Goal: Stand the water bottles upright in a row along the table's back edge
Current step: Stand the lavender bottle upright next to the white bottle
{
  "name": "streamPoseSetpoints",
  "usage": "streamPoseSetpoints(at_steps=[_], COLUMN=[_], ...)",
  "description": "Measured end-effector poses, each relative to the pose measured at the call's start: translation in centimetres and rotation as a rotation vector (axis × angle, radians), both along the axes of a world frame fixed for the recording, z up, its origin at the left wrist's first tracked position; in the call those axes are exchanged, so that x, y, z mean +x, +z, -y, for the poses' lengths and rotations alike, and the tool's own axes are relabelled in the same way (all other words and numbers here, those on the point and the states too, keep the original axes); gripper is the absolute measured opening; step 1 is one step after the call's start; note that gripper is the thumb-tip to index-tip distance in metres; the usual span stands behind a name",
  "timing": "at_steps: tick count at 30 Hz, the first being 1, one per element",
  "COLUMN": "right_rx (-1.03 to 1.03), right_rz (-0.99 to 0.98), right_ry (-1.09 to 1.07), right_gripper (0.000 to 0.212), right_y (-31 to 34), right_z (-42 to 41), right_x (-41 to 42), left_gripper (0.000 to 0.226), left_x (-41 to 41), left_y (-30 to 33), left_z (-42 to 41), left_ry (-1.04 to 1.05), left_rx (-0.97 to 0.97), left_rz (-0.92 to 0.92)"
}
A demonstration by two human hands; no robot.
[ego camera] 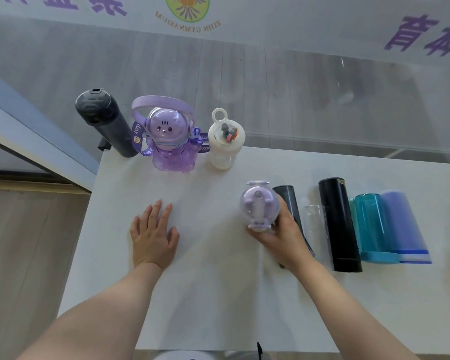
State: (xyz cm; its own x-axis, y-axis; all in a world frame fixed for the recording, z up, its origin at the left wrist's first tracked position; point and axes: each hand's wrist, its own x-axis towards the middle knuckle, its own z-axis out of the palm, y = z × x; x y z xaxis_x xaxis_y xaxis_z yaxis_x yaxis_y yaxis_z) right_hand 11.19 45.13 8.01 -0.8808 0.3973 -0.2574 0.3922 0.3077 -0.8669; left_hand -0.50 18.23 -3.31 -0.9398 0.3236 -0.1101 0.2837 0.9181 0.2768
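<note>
**Hands and bottles, part-way through the row**

The left hand [153, 235] lies flat on the white table [205, 294], palm down, fingers spread and holding nothing. The right hand [281, 229] is wrapped around a small lilac bottle [259, 205], its domed lid facing the camera; the fingers close on the body from the right and below. Whether this bottle rests on the table or is just lifted off it cannot be told from this view.

Three bottles already stand upright near the back edge, toward the left end — a dark grey flask [102, 120], a purple bear-shaped bottle [170, 141] with a strap, and a white bottle [225, 141] with a loop on its cap.

Lying on their sides to the right of the held bottle are a smoky grey bottle [287, 201], a clear glass one [313, 224], a black flask [339, 224], a teal bottle [372, 227] and a blue-violet one [403, 224]. A further pale object at the far right edge is too cut off to identify.

By this count the job is under half done — the held bottle would judgeably go next, beside the white one.
</note>
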Motion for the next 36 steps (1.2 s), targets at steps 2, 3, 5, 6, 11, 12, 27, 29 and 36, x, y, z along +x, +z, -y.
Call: streamPoseSetpoints(at_steps=[2,3,5,6,11,12,27,29,36], right_rx=[-0.051,-0.036,-0.018,-0.017,0.010,0.016,-0.015,-0.007,0.033], right_rz=[0.026,0.036,0.041,0.026,-0.125,-0.142,-0.153,-0.154,-0.144], right_ry=[-0.013,-0.007,-0.034,-0.070,-0.276,-0.292,-0.346,-0.344,-0.281], right_gripper=[0.032,0.030,0.032,0.034,0.076,0.077,0.077,0.074,0.078], right_y=[-0.7,-1.3,-1.6,-1.6,-2.0,-2.1,-1.7,-1.7,-1.6], right_z=[-0.3,-0.3,0.1,0.4,2.4,2.4,-2.6,-3.4,-5.9], right_x=[0.1,0.1,0.2,0.1,-0.3,-0.5,-8.4,-9.3,-12.3], left_gripper=[0.063,0.063,0.063,0.063,0.062,0.062,0.062,0.061,0.061], left_x=[0.0,0.0,0.0,0.0,0.0,-0.1,-0.1,-0.2,-0.1], left_y=[0.0,0.0,0.0,0.0,0.0,0.0,0.1,0.1,0.2], left_z=[0.0,-0.1,-0.1,-0.1,-0.1,-0.1,-0.2,-0.2,-0.2], left_ry=[0.001,0.002,0.003,0.004,0.002,0.003,-0.005,-0.005,-0.007], left_rx=[0.002,0.005,0.005,0.002,-0.002,0.002,-0.001,-0.002,0.004], left_rz=[-0.002,-0.001,0.000,0.000,-0.003,-0.003,-0.008,-0.010,-0.013])
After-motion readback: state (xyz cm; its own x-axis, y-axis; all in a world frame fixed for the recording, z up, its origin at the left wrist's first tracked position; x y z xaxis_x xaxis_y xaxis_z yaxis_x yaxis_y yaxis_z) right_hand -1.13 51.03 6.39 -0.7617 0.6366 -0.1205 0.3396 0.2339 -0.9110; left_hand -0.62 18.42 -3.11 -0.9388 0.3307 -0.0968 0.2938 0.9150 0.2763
